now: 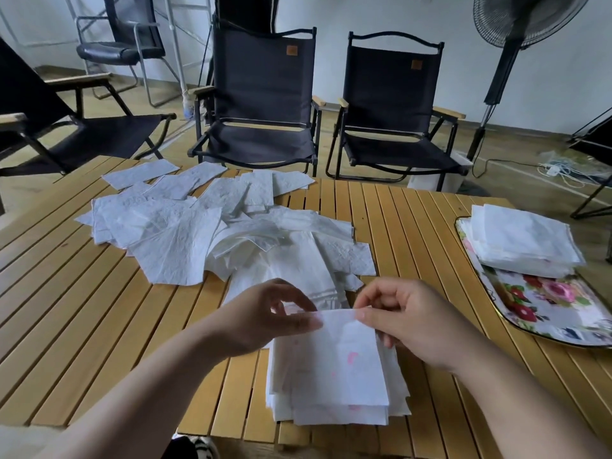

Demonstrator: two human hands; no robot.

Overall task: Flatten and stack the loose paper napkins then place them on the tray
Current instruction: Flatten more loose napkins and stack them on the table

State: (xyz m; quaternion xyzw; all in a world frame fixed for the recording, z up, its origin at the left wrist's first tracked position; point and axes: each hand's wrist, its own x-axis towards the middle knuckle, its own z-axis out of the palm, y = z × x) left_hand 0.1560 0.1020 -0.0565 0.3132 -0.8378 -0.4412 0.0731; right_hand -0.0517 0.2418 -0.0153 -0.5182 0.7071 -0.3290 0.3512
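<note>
Setting: slatted wooden table (414, 226) in a room with a pale wall.

Item in hand: one white napkin (344, 356), faint pink print on it, lying on top of the near stack (337, 392) at the table's near edge. Its far edge is lifted and pinched at both corners. Left hand (265, 316): thumb and forefinger closed on the far left corner, other fingers curled loosely above. Right hand (400, 316): thumb and forefinger closed on the far right corner, remaining fingers folded under.

Loose napkins (198, 226): a wide, crumpled, overlapping spread across the middle and far left of the table, its near end touching the stack.

Tray (546, 313): floral pattern, dark rim, at the right edge of the table, well apart from the hands. A squared pile of napkins (526, 243) rests on its far end.

Background: two black folding chairs (265, 94) beyond the table, a third at left, a standing fan (516, 28) at right.
</note>
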